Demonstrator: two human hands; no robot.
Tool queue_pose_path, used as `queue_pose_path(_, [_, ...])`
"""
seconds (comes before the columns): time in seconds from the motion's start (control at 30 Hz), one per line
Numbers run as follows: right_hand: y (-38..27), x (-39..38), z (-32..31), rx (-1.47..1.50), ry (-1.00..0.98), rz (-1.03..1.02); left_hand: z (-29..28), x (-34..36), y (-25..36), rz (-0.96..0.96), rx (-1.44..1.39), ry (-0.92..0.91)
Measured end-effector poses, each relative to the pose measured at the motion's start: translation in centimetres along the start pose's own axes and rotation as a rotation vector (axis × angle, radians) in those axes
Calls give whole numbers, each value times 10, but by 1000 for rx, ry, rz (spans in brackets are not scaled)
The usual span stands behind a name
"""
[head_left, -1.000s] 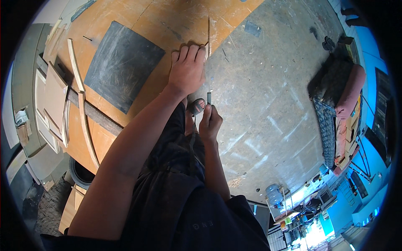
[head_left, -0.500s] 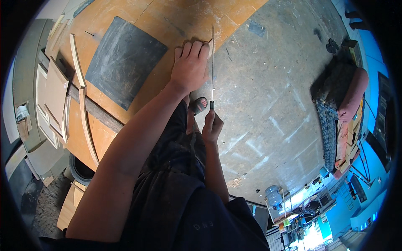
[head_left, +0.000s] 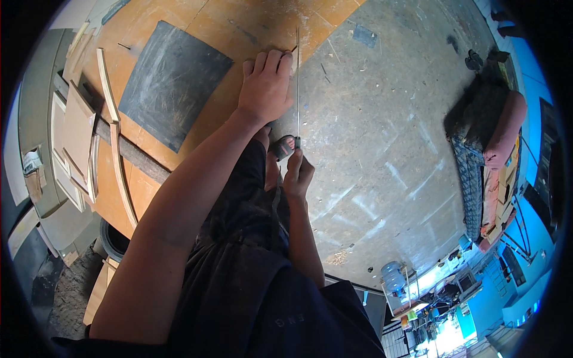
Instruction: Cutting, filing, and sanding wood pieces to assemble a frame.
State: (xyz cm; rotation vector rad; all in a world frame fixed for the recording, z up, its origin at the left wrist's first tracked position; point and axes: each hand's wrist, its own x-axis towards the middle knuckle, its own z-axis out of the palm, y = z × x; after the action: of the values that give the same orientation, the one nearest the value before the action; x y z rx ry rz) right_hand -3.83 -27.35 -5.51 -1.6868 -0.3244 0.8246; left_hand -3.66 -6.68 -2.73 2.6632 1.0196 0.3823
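My right hand (head_left: 298, 174) is wrapped round the dark handle of a handsaw, seen almost edge-on. The thin saw blade (head_left: 298, 89) stretches away from me past the edge of the orange-brown wooden tabletop (head_left: 209, 18). Close beside the blade, on its left, my left hand (head_left: 265, 86) bears down at the table edge with its fingers bent and together. The tip of a thin dark strip (head_left: 294, 48) shows between those fingertips and the blade. Whatever lies under the left palm is hidden.
A dark square sheet (head_left: 176, 83) lies on the tabletop. Wooden strips (head_left: 116, 140) and boards (head_left: 77, 125) stand at the left, above a tyre (head_left: 111, 238). A sandalled foot (head_left: 285, 147) is below the blade. Right, a worn sofa (head_left: 483, 161) stands on the concrete floor (head_left: 382, 137).
The whole view has shifted slightly. My right hand and the saw sit a little farther forward, with the handle now nearer the sandal in the picture. My left hand keeps its place at the table edge.
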Motion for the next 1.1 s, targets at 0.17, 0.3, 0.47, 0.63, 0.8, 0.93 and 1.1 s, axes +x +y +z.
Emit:
queue_pose_path(0.17, [-11, 62, 28, -202, 43, -78, 5, 0, -4, 20, 6, 45])
queue_pose_path(0.3, [-29, 77, 38, -151, 40, -132, 7, -1, -6, 18, 12, 66])
queue_pose_path(0.47, [12, 4, 4, -92, -9, -66, 4, 0, -5, 31, 12, 76])
queue_pose_path(0.63, [3, 52, 17, -186, 0, -98, 5, 2, -2, 36, 18, 78])
queue_pose_path(0.8, [-33, 80, 36, -111, 19, -80, 7, -3, -6, 16, 33, 66])
queue_pose_path(0.93, [9, 9, -4, -91, -45, -31, 4, 1, -5, 23, 18, 66])
queue_pose_path(1.1, [-10, 15, 4, -113, 2, 31, 4, -1, -7, 43, 11, 92])
